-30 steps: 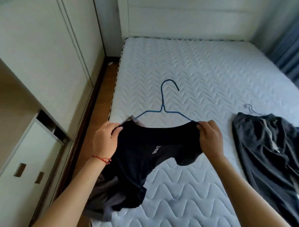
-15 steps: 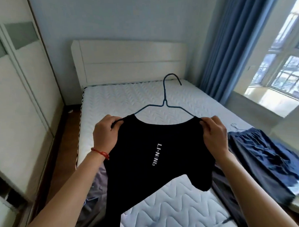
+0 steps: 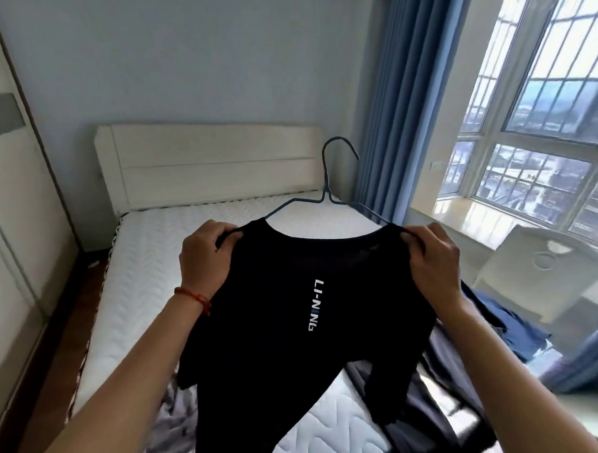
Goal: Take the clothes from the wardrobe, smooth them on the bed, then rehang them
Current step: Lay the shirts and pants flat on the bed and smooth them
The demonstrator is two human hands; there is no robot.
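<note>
Clothes are the job, and the one in hand is the black T-shirt (image 3: 294, 315), held up in the air in front of me over the foot of the bed (image 3: 162, 266). My left hand (image 3: 205, 261) pinches its left shoulder seam, thumb on top and fingers curled under the cloth. My right hand (image 3: 432, 258) does the same at the other shoulder, fingers pressed together on the fabric. I cannot tell whether either grip also catches the wire beneath. The body of the shirt hangs slack below my wrists, printed lettering facing me.

Under it, on the mattress, lie a grey garment (image 3: 169, 423) on the left and dark trousers (image 3: 431, 391) on the right, with a blue piece (image 3: 500, 317) just beyond them. So I judge that at least 3 items are not yet rehung.

Above the neckline the blue wire hanger (image 3: 327, 194) stands up, its 2 arms running down into the shoulders, hook free in the air. I judge this the rehanging step: the shirt is seated on its hanger and being squared.

Next I need 1 hand to let go and take the hook, then turn left toward the wardrobe (image 3: 13, 238), keeping both shoulders level so neither slips off the thin wire.
</note>
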